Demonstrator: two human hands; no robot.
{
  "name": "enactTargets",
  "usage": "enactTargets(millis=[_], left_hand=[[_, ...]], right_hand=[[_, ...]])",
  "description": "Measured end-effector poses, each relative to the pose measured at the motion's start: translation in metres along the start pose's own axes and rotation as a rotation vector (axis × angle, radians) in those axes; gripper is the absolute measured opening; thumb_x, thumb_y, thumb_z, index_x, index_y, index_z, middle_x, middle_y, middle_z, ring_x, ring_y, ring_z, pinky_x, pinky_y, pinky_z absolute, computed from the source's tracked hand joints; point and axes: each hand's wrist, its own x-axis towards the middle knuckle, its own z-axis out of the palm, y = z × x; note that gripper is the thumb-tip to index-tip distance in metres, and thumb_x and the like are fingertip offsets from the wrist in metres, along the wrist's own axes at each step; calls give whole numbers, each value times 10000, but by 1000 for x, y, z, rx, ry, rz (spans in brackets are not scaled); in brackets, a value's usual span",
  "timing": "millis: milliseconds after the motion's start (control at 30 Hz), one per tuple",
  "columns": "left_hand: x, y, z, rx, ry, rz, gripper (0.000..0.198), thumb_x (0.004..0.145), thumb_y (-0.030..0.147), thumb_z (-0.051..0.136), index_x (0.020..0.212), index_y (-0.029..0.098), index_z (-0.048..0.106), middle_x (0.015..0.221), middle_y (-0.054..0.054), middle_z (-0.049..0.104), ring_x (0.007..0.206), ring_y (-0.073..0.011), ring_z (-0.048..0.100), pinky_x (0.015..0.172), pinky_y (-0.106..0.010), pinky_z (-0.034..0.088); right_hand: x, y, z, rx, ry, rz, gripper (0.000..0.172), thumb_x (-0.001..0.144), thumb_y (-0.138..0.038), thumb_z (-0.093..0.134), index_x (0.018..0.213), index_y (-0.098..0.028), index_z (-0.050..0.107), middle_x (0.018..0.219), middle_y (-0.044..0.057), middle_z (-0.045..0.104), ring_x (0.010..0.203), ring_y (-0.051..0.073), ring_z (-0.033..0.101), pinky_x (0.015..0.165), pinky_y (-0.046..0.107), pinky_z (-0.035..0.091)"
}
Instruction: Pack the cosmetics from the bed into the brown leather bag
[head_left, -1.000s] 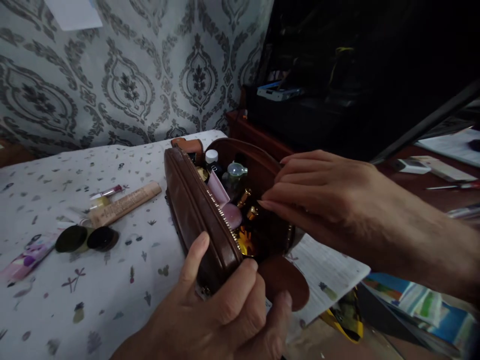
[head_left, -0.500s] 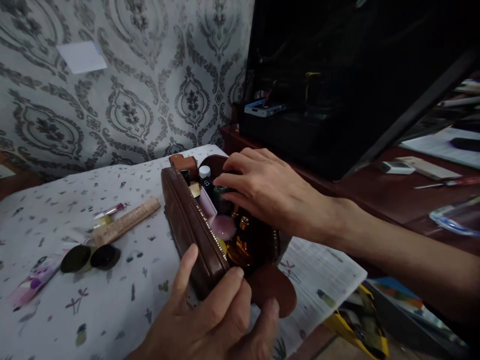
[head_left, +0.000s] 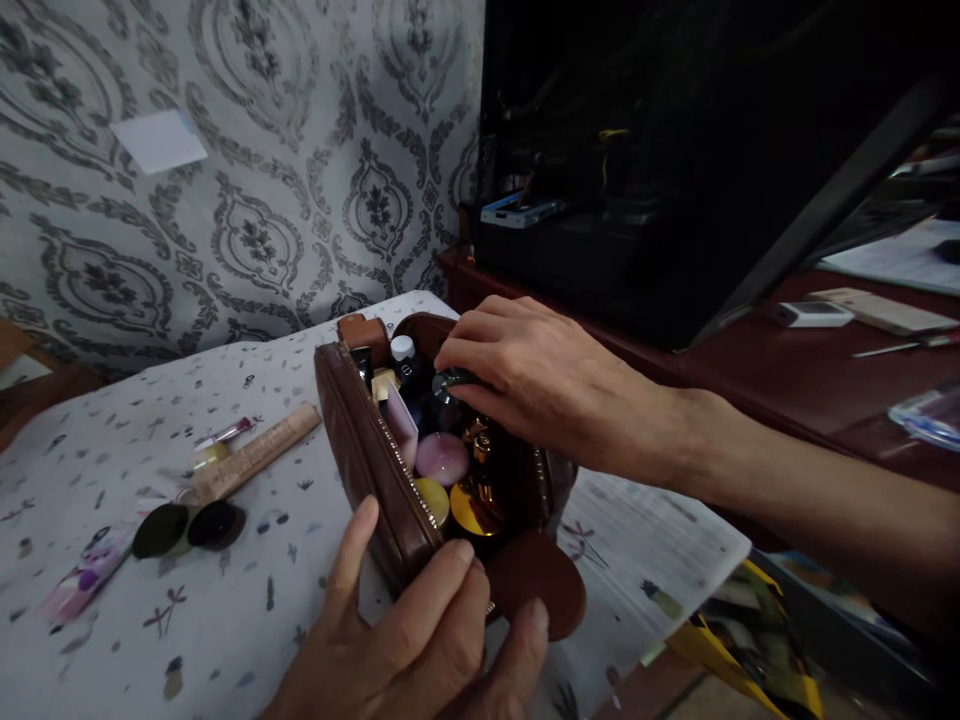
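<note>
A brown leather cosmetic bag [head_left: 375,460] lies unzipped on the patterned cloth, full of small items. My left hand [head_left: 427,630] holds its near end, fingers spread over the side and by the round brown end tab [head_left: 544,585]. Reaching into the far part, my right hand [head_left: 525,370] has its fingers closed around a dark round-capped container [head_left: 450,383], partly hidden by the fingers. Inside are a white-capped dark bottle [head_left: 403,350], a pink round item [head_left: 442,458], a yellow round item [head_left: 433,498] and a shiny gold item [head_left: 476,508].
Left of the bag on the white printed cloth [head_left: 225,620] lie a beige tube [head_left: 259,455], a lip gloss [head_left: 225,432], dark round lids [head_left: 216,524] and a purple-pink packet [head_left: 86,575]. A large black screen [head_left: 637,180] stands behind on the dark red desk [head_left: 720,380].
The view has shifted slightly. My right fingers are now closed on the dark round-capped container, which shows more clearly. My left hand stays on the bag's near end.
</note>
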Motion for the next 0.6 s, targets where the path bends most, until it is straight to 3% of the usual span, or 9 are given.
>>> enactTargets(millis=[167,433,533,600], left_hand=[[1,-2,-3,-3,-19,18,273,1018,201,485,1109,253,737,1173,-18,710,1324,-168,500,1271,-644,101],[2,-4,-7,9,-48,27,216,1021,249,524,1035,229,739,1189,-22,709,1349,-170,505,1273,-633,104],[2,-7,-9,13,-58,46,196,1008,206,549,1095,230,723,1207,-14,710,1350,-172,519,1274,-631,120],[2,-9,-11,11,-65,68,203,989,198,586,1148,236,706,1198,-11,718,1347,-189,535,1271,-630,147]], right_hand=[[-3,1,-1,61,13,-1,159,963,-161,544,1020,-144,691,1026,107,677,960,230,570,823,353,400],[-14,5,-2,122,92,-24,250,1007,-188,466,998,-136,710,1018,116,681,989,241,587,865,385,447],[3,6,-3,152,81,-28,232,997,-170,477,1005,-145,708,979,93,684,961,225,592,854,356,447],[28,6,-2,195,6,-10,217,982,-134,487,1010,-140,703,954,83,687,933,212,595,835,330,438]])
